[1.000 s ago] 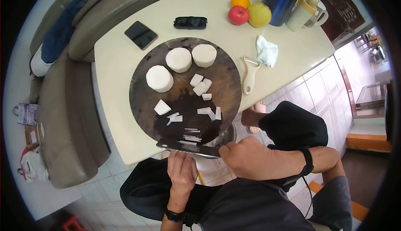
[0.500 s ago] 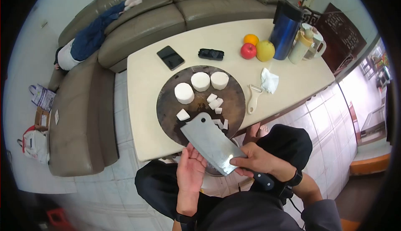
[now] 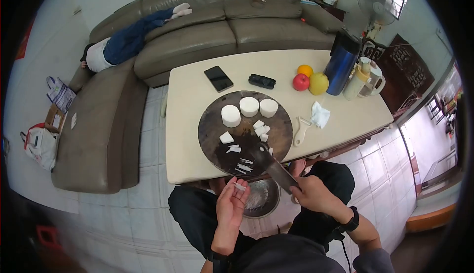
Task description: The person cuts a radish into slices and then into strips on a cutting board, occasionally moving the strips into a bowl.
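Observation:
My right hand [image 3: 316, 194] grips the cleaver [image 3: 278, 170], its blade slanting over the front right of the round dark chopping board [image 3: 207, 134]. My left hand [image 3: 231, 205] is palm up just off the board's front edge, with a few thin white vegetable strips [image 3: 240, 187] resting on its curled fingers. More cut strips [image 3: 244, 166] lie at the board's front. Behind them are three thick white vegetable rounds, one the left round [image 3: 230, 116], and several smaller chunks [image 3: 260, 128]. Below, between the knees, a metal bowl [image 3: 270, 208] holds whitish shreds.
On the cream table [image 3: 183, 159] are a phone [image 3: 218, 78], a black case [image 3: 261, 81], fruit including a red apple [image 3: 300, 82], a blue flask [image 3: 341, 65], a peeler [image 3: 300, 132] and a crumpled tissue [image 3: 320, 115]. A person [image 3: 128, 41] lies on the sofa [image 3: 187, 45].
The cleaver has turned from lying flat above the left hand to edge-on, farther right. White strips now show on the left fingers, and the bowl is uncovered. The view has shifted.

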Tool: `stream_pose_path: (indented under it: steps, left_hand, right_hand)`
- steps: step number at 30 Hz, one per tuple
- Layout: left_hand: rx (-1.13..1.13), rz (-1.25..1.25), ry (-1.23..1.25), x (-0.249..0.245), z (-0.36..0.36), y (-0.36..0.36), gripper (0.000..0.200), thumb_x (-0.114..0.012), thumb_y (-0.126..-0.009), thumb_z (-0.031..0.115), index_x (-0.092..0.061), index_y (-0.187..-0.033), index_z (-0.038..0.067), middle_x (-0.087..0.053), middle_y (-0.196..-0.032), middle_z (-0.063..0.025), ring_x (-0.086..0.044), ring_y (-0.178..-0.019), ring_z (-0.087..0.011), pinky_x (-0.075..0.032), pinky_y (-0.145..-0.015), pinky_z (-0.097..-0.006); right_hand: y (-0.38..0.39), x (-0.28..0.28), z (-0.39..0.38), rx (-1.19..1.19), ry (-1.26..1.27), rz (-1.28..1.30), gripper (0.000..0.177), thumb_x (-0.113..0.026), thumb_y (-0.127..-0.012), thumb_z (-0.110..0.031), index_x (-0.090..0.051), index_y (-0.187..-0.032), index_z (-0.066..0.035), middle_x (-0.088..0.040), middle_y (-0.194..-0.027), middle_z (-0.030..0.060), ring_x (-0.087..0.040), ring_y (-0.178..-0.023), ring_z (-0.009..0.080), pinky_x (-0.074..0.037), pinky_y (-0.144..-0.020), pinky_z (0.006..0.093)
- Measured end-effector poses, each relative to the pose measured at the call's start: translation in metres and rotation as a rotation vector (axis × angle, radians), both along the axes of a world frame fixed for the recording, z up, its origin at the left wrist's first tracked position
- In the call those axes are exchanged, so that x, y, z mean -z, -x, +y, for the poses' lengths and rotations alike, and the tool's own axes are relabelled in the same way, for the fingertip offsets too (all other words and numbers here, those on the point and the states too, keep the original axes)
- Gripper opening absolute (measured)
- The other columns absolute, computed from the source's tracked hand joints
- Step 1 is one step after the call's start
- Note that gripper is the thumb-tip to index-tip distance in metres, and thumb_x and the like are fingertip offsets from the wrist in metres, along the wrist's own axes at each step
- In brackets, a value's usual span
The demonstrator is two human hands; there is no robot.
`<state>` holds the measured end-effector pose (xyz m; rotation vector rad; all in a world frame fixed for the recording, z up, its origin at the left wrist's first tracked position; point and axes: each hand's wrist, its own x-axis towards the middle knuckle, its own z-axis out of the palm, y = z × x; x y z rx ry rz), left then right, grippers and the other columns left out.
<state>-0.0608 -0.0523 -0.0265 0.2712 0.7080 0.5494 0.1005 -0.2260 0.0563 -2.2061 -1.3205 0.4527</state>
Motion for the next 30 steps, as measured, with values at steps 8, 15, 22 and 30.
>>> stream_pose_path:
  steps: [8, 15, 22, 30]
  left_hand:
    - [-0.056, 0.000, 0.068, 0.033, 0.005, -0.012, 0.029, -0.054, -0.097, 0.014, -0.050, -0.122, -0.001, -0.057, -0.116, -0.0158, -0.057, -0.112, -0.0305, -0.047, -0.102, -0.0467]
    - [-0.082, -0.026, 0.055, 0.031, 0.006, -0.016, 0.025, -0.055, -0.096, 0.013, -0.052, -0.117, 0.000, -0.058, -0.116, -0.0156, -0.058, -0.111, -0.0308, -0.048, -0.101, -0.0475]
    - [-0.065, -0.078, 0.028, 0.036, 0.009, -0.016, 0.019, -0.055, -0.097, 0.015, -0.056, -0.110, 0.002, -0.061, -0.112, -0.0133, -0.060, -0.107, -0.0284, -0.048, -0.100, -0.0461]
    - [-0.056, -0.103, 0.013, 0.038, 0.006, -0.019, 0.014, -0.061, -0.094, 0.014, -0.059, -0.106, 0.006, -0.065, -0.103, -0.0070, -0.062, -0.098, -0.0223, -0.052, -0.089, -0.0386]
  right_hand:
    - [0.002, -0.014, 0.021, -0.119, 0.133, -0.401, 0.012, -0.064, -0.070, -0.007, -0.059, -0.075, 0.002, -0.059, -0.059, 0.0185, -0.062, -0.056, 0.0375, -0.048, -0.051, 0.0463]
    - [0.004, -0.011, 0.021, -0.261, 0.140, -0.475, 0.013, -0.065, -0.064, -0.006, -0.058, -0.074, -0.001, -0.059, -0.060, 0.0173, -0.063, -0.056, 0.0356, -0.049, -0.050, 0.0448]
    - [0.020, -0.022, 0.010, -0.309, 0.212, -0.313, 0.008, -0.062, -0.074, -0.006, -0.060, -0.076, 0.001, -0.061, -0.063, 0.0201, -0.064, -0.060, 0.0369, -0.050, -0.052, 0.0454]
    - [0.019, -0.021, -0.013, -0.094, 0.116, 0.210, 0.020, -0.058, -0.091, -0.014, -0.059, -0.078, 0.002, -0.058, -0.059, 0.0145, -0.060, -0.048, 0.0266, -0.047, -0.048, 0.0371]
